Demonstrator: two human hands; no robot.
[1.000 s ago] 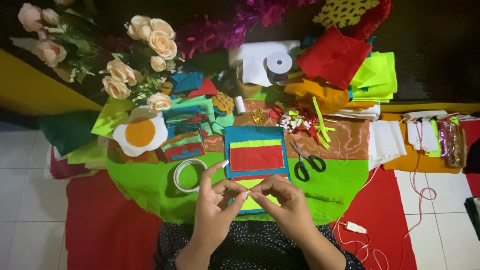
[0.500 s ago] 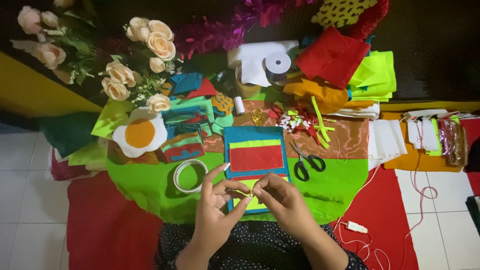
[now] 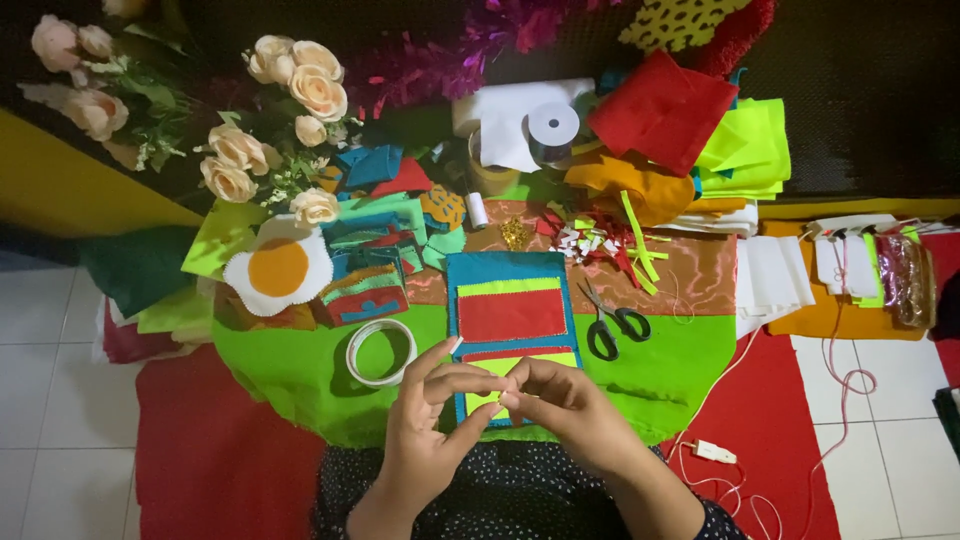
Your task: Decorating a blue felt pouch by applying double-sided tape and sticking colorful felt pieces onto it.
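Head view shows your fingertips [image 3: 505, 398] meeting narrowly over the lower edge of the blue felt panel [image 3: 508, 300], your left hand [image 3: 430, 440] and right hand [image 3: 560, 415] pinching what may be a small yellow-green piece, too small to tell. Black scissors [image 3: 612, 325] lie at two o'clock from your hands, a white tape ring [image 3: 380, 352] at ten o'clock, both on the green felt sheet [image 3: 290, 370].

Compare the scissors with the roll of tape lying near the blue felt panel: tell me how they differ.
The scissors lie right of the blue felt panel; the roll of tape lies left of it.
The scissors are dark and long, blades closed and pointing away; the roll of tape is a pale open ring.
The roll of tape sits closer to the left hand than the scissors sit to the right hand.
Both rest flat on the green cloth, untouched.
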